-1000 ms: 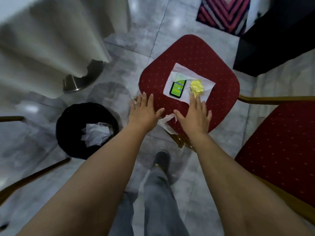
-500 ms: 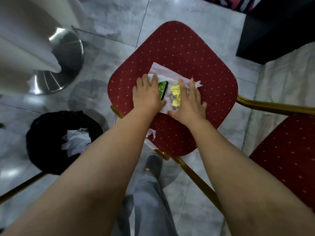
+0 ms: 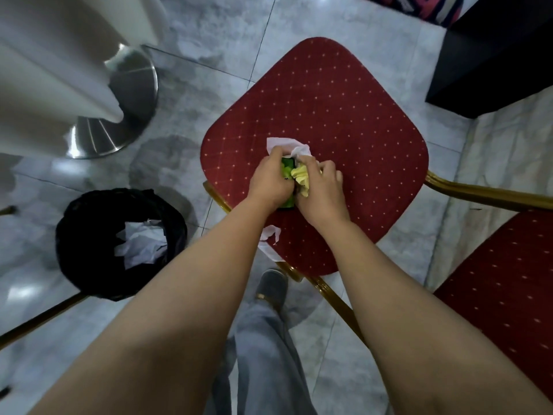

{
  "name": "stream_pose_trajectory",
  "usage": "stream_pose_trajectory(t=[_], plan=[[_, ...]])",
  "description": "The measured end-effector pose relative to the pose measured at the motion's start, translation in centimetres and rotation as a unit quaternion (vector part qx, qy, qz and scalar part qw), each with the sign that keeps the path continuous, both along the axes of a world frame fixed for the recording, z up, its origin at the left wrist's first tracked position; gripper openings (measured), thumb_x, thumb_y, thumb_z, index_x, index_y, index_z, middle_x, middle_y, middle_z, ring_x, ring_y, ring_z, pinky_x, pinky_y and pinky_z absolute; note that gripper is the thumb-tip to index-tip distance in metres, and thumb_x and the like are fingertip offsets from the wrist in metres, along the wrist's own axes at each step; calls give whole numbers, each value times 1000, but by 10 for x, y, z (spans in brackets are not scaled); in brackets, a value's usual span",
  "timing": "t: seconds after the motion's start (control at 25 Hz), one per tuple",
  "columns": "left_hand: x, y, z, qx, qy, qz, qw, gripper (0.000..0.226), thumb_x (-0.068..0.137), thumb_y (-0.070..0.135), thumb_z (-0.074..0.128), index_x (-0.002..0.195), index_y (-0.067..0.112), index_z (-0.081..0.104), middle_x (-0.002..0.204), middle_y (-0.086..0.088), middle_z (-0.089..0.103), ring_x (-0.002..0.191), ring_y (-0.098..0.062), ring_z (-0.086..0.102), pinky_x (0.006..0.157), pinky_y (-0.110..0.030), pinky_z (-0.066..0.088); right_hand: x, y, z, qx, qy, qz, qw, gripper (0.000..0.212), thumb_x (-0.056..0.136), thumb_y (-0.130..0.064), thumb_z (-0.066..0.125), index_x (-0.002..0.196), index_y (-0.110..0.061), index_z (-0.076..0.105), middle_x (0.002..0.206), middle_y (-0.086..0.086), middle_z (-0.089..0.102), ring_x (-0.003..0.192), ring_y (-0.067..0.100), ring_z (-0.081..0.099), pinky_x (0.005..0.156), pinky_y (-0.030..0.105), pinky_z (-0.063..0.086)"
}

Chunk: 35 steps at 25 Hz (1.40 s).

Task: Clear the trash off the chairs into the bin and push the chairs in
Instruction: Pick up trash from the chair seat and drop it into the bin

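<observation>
Beside chair (image 3: pixel 329 109), bin (image 3: pixel 89 250) with crumpled paper (image 3: pixel 140 244)

Glossy grey marble floor tiles (image 3: pixel 209 40), round steel table base (image 3: pixel 125 115), white tablecloth (image 3: pixel 45 85), striped rug (image 3: pixel 431 10)

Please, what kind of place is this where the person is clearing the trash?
Probably a banquet or function hall. The red dotted padded chair has a gold metal frame, a white draped cloth hangs over a table on a round steel base, and the floor is polished marble tile.
</observation>
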<state>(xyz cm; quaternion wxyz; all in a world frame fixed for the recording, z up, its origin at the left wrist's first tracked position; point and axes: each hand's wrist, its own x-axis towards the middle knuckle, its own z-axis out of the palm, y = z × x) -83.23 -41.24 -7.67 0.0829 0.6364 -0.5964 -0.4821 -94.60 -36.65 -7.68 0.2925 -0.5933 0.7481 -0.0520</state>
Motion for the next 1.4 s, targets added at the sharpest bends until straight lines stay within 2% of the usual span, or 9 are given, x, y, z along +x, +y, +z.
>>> stream_pose_trajectory(t=[0.12,0.36,0.48,0.6,0.8,1.04,1.16,1.28,1.4], plan=[[23,16,9,22,21,37,999,46,80,8,60,124,18,48,109,-6,63,95,-24,61,78,-39,51,17,9,10,3,-7,15,1000,64,85,-10,63,140,-32,40,124,10,42,111,28,40,85,30,39],[116,62,36,42,68,141,987,45,84,9,62,125,22,50,104,3,59,94,-17,57,77,-25,43,107,37,31,-11,-5,58,998,59,87,-16,64,141,-26,42,124,12,44,108,31,43,86,33,38],[184,100,36,59,42,175,982,52,82,8,65,129,19,47,107,-2,60,96,-21,58,78,-27,45,173,62,35,5,-13,93,996,65,83,-15,66,143,-23,41,124,15,44,110,35,45,92,39,40],[264,140,36,73,20,213,974,57,81,10,67,133,19,44,119,-12,62,109,-30,60,90,-35,50,249,95,34,30,-29,132,990,69,83,-17,67,145,-23,38,131,18,43,120,38,44,98,43,41],[361,182,26,126,-26,207,970,56,87,10,63,138,17,40,123,-12,60,109,-31,59,79,-32,48,335,135,16,59,-61,162,983,72,81,-14,67,146,-25,37,130,15,42,121,37,44,98,39,44],[423,191,-20,133,-20,275,952,51,89,7,58,137,18,41,123,-14,59,108,-30,58,88,-36,50,392,137,-38,63,-45,204,976,76,81,-17,69,148,-24,34,131,16,42,118,37,46,91,41,48],[431,180,-46,120,-3,289,950,58,89,9,57,142,20,36,122,-15,58,105,-32,60,81,-39,53,402,120,-66,66,-29,207,976,82,82,-25,70,151,-27,25,140,13,39,127,35,41,97,42,44],[432,172,-68,118,-6,262,958,70,91,15,59,151,22,24,135,-17,50,119,-32,54,100,-37,45,402,103,-85,95,2,219,971,98,81,-34,73,155,-32,8,159,9,21,143,36,25,107,51,38],[432,172,-76,122,-60,200,970,70,96,25,54,154,20,15,155,-16,27,139,-33,35,112,-40,32,395,96,-87,123,48,254,958,101,85,-39,71,156,-30,0,165,4,5,151,30,7,110,55,36]])
